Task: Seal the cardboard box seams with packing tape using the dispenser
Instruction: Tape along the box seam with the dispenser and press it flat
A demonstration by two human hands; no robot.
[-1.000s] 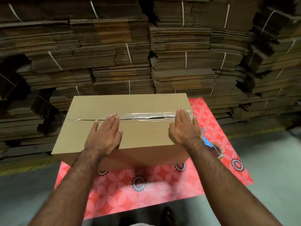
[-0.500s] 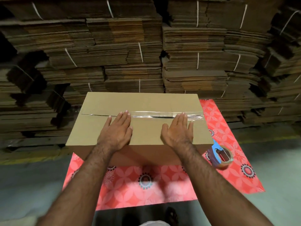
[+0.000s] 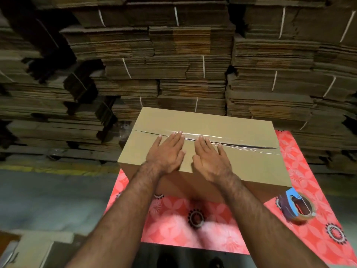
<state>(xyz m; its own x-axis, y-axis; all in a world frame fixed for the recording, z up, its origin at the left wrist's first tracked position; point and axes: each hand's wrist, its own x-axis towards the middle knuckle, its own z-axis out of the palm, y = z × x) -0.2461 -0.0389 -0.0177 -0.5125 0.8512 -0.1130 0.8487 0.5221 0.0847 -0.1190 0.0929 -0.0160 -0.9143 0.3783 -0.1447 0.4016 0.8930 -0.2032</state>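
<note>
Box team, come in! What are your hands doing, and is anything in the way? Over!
Left hand and right hand open, flat on cardboard box. Clear tape along top seam. Tape dispenser idle on red mat. Nothing in the way.

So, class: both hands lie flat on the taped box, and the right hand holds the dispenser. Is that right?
Not quite. In the head view both hands, left and right, lie flat on the box, but the dispenser lies unheld on the mat.
</note>
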